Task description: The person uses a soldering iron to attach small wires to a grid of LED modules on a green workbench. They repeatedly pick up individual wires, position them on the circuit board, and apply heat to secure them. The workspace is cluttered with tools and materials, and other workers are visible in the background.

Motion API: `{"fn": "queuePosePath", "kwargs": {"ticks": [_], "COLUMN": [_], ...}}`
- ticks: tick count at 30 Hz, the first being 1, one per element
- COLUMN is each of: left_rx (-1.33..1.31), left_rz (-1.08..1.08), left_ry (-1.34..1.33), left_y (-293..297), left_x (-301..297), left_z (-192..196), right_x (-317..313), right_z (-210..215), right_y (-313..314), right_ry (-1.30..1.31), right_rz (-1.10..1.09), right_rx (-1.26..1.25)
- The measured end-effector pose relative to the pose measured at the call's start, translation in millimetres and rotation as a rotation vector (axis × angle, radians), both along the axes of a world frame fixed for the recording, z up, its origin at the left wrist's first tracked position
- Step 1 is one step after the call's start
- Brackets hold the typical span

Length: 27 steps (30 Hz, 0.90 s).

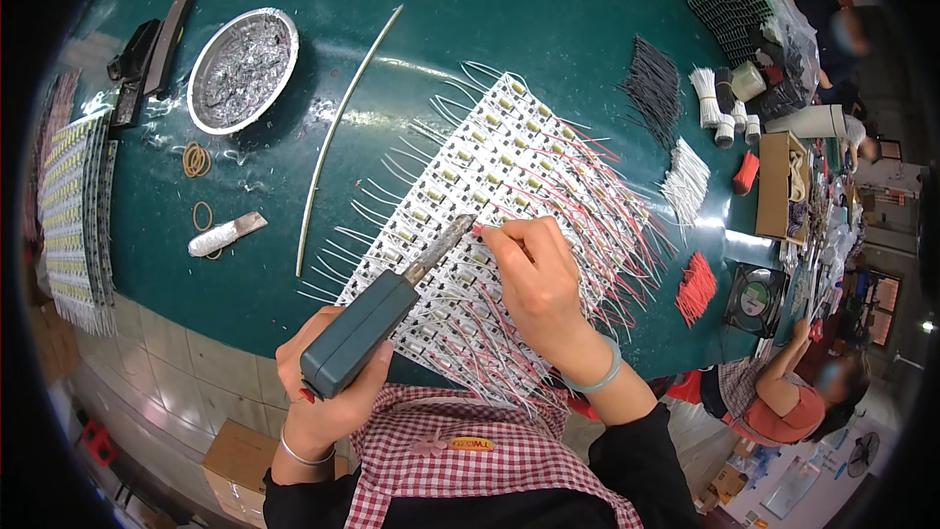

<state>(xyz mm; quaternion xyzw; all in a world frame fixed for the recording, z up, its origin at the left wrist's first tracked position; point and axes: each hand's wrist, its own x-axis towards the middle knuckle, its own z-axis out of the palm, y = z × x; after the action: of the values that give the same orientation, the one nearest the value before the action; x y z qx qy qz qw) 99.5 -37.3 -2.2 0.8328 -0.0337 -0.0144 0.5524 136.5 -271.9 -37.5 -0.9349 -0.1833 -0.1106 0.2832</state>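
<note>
My left hand is wrapped around the dark green body of a soldering gun. Its grey, crusted metal tip slants up and right over a panel of white circuit boards. Close beside that tip, the fingers of my right hand are pinched together just above the boards; what lies between them is too small to make out. The panel carries rows of small components. White wires stick out along its left side, and many red and white wires fan out to the right.
A round bowl of silvery metal scraps stands upper left, near rubber bands and a wrapped blade. Stacked boards lie far left. Black, white and red wire piles lie right. A co-worker sits beyond.
</note>
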Motion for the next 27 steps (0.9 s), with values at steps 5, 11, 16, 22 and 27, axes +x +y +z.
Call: {"fn": "queuePosePath", "kwargs": {"ticks": [5,11,16,22,27], "left_rx": [0.018,0.026,0.049,0.034,-0.045], "left_rz": [0.013,0.012,-0.002,0.000,0.030], "left_ry": [-0.027,0.002,-0.016,-0.036,0.005], "left_y": [-1.5,-2.4,-2.4,1.3,3.7], "left_x": [-0.8,0.4,1.2,-0.2,-3.5], "left_z": [-1.6,-1.0,-0.1,3.3,2.5], "right_x": [-0.2,0.8,1.2,1.6,1.4], "right_z": [-0.7,1.4,2.1,1.8,2.5], "right_y": [0.6,2.4,3.3,3.8,5.0], "right_ry": [-0.004,-0.004,-0.006,-0.013,-0.013], "right_rz": [-0.011,-0.016,-0.021,-0.028,-0.037], "right_rx": [-0.009,-0.006,-0.017,-0.021,-0.018]}}
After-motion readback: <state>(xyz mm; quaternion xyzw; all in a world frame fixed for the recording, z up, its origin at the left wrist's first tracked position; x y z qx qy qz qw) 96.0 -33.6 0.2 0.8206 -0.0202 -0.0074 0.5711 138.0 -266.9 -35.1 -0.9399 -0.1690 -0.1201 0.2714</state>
